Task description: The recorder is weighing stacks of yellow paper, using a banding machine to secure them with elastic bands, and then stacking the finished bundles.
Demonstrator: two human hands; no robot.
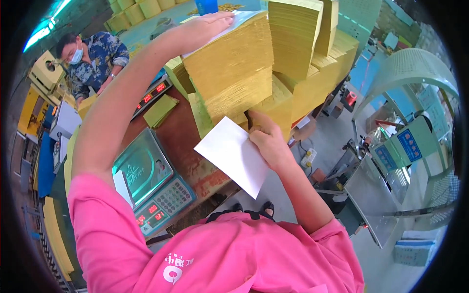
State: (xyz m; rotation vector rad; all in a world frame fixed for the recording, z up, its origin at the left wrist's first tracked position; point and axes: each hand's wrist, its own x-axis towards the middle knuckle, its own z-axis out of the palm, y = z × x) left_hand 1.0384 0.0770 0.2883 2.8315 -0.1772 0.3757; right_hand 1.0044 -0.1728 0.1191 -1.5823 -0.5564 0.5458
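A white sheet [232,161] is in the air by the edge of the brown tabletop [178,139], its long side slanting from upper left down to the right. The right hand [270,139] pinches its right edge, thumb on top, and that arm comes up from the lower right. Just behind is a tall yellow paper stack [229,63]. The left hand [207,30] lies flat on top, fingers together, pointing right. Far left is a person in a patterned shirt [100,53]
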